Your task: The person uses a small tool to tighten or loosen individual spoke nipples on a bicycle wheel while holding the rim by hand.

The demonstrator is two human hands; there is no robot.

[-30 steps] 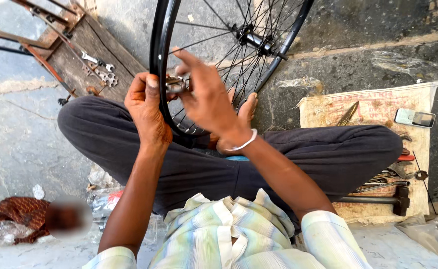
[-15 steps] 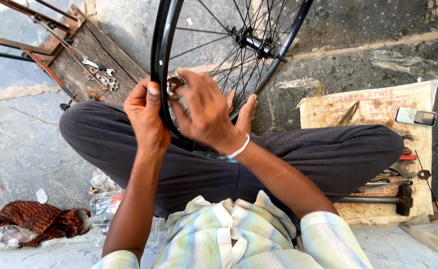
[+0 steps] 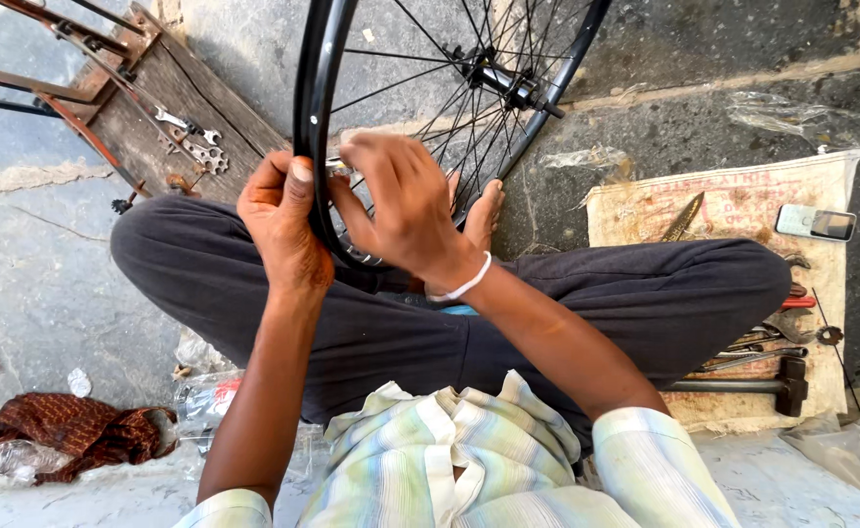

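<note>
A black bicycle wheel rim [image 3: 315, 88] with thin spokes and a hub [image 3: 501, 80] stands upright between my crossed legs. My left hand [image 3: 279, 220] grips the rim from the left, thumb on its outer face. My right hand [image 3: 401, 205] reaches inside the rim among the spokes, fingers pinched on a small metal tool [image 3: 340, 168] at the rim's inner side. A white band circles my right wrist.
A sack mat [image 3: 743, 210] at right carries a hammer [image 3: 772, 383], pliers, several tools and a small phone [image 3: 815, 223]. A wooden board [image 3: 156, 108] with wrenches lies at upper left. A brown rag [image 3: 68, 430] and a plastic bottle [image 3: 205, 401] lie at lower left.
My right hand has shifted slightly down along the rim's inner side, its fingers curling tighter. The left hand keeps its grip on the rim.
</note>
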